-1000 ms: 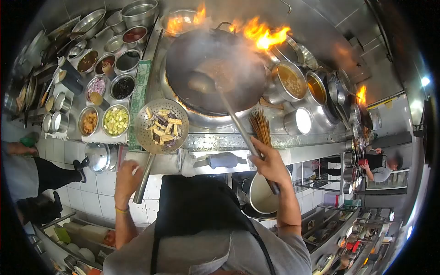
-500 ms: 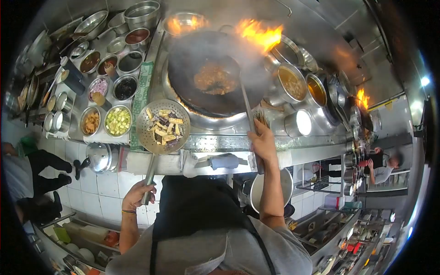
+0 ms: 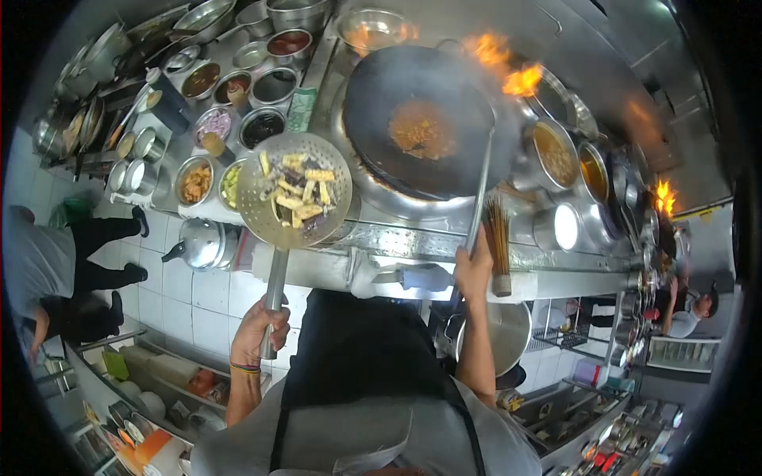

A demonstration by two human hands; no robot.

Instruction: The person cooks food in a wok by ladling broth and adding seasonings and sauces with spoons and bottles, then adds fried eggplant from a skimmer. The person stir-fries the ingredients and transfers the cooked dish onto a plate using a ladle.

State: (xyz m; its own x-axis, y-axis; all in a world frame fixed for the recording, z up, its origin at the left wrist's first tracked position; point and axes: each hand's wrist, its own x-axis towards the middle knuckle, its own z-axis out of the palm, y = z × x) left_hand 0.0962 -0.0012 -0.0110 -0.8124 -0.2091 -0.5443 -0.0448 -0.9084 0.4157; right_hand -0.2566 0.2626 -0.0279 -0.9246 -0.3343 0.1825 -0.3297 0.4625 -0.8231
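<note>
My left hand (image 3: 262, 325) is closed round the handle of a perforated skimmer (image 3: 338, 163). Fried eggplant strips (image 3: 298, 190) with dark purple skin lie in its bowl, held to the left of the wok (image 3: 373, 103). Reddish-brown sauce with small bits (image 3: 422, 128) covers the wok's bottom, and smoke rises above it. My right hand (image 3: 474, 266) grips the long handle of a wok ladle (image 3: 482, 178), which reaches over the wok's right side; its head is hard to make out. Just right of that hand lies a bamboo wok brush (image 3: 498, 246).
Seasoning bowls, including a dark one (image 3: 268, 128) and chopped onion (image 3: 214, 127), stand at left. Flames (image 3: 522, 81) flare behind the wok. Pots of broth (image 3: 553, 155) sit at right. A person (image 3: 48, 262) stands far left, another (image 3: 690, 309) far right.
The view has shifted, and the skimmer is farther left of the wok and nearer me, partly covering the green vegetable bowl. The ladle has moved toward the wok's right rim. Smoke has thinned.
</note>
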